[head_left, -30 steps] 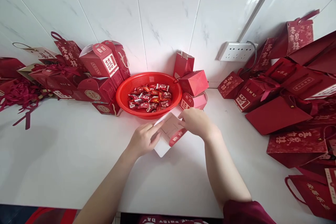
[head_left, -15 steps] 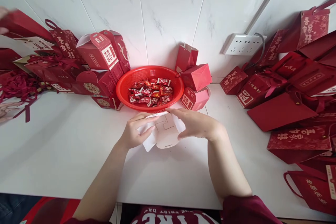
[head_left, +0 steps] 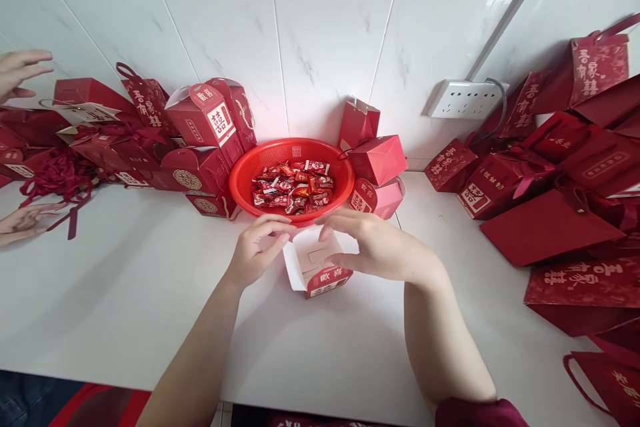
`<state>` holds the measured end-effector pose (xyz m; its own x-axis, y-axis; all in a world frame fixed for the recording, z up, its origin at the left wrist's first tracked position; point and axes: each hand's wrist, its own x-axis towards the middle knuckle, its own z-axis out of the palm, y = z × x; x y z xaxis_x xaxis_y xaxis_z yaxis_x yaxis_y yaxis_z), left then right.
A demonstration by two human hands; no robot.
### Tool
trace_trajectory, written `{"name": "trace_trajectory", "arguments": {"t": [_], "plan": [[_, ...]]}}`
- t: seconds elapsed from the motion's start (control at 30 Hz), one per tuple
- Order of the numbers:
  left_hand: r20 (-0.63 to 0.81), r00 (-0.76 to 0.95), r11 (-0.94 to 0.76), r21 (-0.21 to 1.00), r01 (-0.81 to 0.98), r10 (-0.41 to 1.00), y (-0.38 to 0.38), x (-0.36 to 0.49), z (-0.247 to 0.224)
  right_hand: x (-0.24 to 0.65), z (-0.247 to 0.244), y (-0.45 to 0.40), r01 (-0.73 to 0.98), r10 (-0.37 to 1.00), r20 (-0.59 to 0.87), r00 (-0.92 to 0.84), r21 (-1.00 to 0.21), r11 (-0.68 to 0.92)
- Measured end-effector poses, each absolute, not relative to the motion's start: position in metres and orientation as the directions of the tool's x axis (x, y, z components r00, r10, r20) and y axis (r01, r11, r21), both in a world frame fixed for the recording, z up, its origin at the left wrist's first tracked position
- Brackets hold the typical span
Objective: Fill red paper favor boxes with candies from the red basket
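Observation:
In the head view a small red gift box (head_left: 327,284) stands on the white table, its top unfolded and its white inside and side flaps showing. My left hand (head_left: 257,250) is beside the box's left flap, fingers curved and apart, holding nothing. Above the box's right side, my right hand (head_left: 373,247) hovers with thumb and fingers spread, covering part of the right flap. Just behind my hands sits a red plastic basket (head_left: 240,183) with many small wrapped candies (head_left: 293,187).
Red gift boxes (head_left: 200,127) are stacked left of the basket; a few more (head_left: 377,160) stand at its right. Many red bags and boxes (head_left: 555,220) crowd the right side. At far left are another person's hands (head_left: 23,73) and a ribbon pile (head_left: 60,177). A socket strip (head_left: 467,99) is on the wall.
The box has gone from tilted between my hands to upright on the table, its printed front now visible. Both my hands have let go. The other person's upper hand has released a red box.

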<state>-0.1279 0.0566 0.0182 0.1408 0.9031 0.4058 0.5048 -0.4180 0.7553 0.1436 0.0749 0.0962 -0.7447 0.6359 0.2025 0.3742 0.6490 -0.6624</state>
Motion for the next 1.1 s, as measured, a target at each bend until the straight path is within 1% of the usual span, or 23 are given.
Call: {"name": "trace_trajectory", "arguments": {"t": [0.1, 0.13, 0.2, 0.27, 0.3, 0.33, 0.37, 0.53, 0.63, 0.73, 0.83, 0.93, 1.07, 1.1], "plan": [[0.477, 0.1, -0.445, 0.698, 0.561, 0.873, 0.066, -0.134, 0.038, 0.143, 0.099, 0.071, 0.362, 0.624, 0.158, -0.765, -0.697, 0.62], [0.476, 0.094, -0.432, 0.677, 0.596, 0.874, 0.072, -0.137, 0.046, 0.144, 0.1, 0.071, 0.37, 0.637, 0.159, -0.754, -0.698, 0.613], [0.423, 0.1, -0.37, 0.624, 0.688, 0.901, 0.094, -0.144, 0.062, 0.148, 0.101, 0.07, 0.413, 0.681, 0.167, -0.713, -0.685, 0.6], [0.292, 0.135, -0.275, 0.514, 0.813, 0.947, 0.126, -0.15, 0.071, 0.153, 0.102, 0.07, 0.472, 0.731, 0.158, -0.664, -0.669, 0.574], [0.194, 0.142, -0.211, 0.409, 0.888, 0.971, 0.144, -0.153, 0.073, 0.156, 0.102, 0.071, 0.5, 0.751, 0.148, -0.644, -0.662, 0.559], [0.06, 0.135, -0.146, 0.264, 0.953, 0.989, 0.163, -0.156, 0.072, 0.158, 0.102, 0.071, 0.522, 0.767, 0.137, -0.627, -0.657, 0.544], [-0.012, 0.12, -0.115, 0.208, 0.971, 0.993, 0.181, -0.16, 0.07, 0.16, 0.102, 0.071, 0.537, 0.78, 0.131, -0.613, -0.655, 0.532], [-0.248, 0.051, -0.045, 0.03, 0.999, 0.967, 0.245, -0.173, 0.044, 0.164, 0.102, 0.072, 0.571, 0.815, 0.117, -0.567, -0.658, 0.492], [-0.308, 0.039, -0.054, -0.041, 0.998, 0.951, 0.258, -0.177, 0.035, 0.165, 0.101, 0.073, 0.593, 0.827, 0.107, -0.552, -0.647, 0.48], [-0.297, 0.041, -0.063, -0.066, 0.996, 0.954, 0.261, -0.18, 0.033, 0.165, 0.102, 0.074, 0.601, 0.83, 0.105, -0.548, -0.64, 0.478], [-0.227, 0.052, -0.062, -0.036, 0.997, 0.972, 0.258, -0.181, 0.036, 0.166, 0.102, 0.074, 0.605, 0.833, 0.109, -0.543, -0.636, 0.478], [-0.111, 0.067, -0.062, 0.048, 0.997, 0.992, 0.251, -0.18, 0.045, 0.168, 0.102, 0.075, 0.603, 0.836, 0.115, -0.536, -0.641, 0.475], [0.033, 0.087, -0.092, 0.204, 0.975, 0.996, 0.228, -0.167, 0.066, 0.17, 0.102, 0.075, 0.614, 0.848, 0.12, -0.516, -0.639, 0.464], [0.062, 0.099, -0.112, 0.262, 0.959, 0.993, 0.218, -0.162, 0.072, 0.17, 0.102, 0.075, 0.612, 0.849, 0.124, -0.513, -0.641, 0.463]]}}
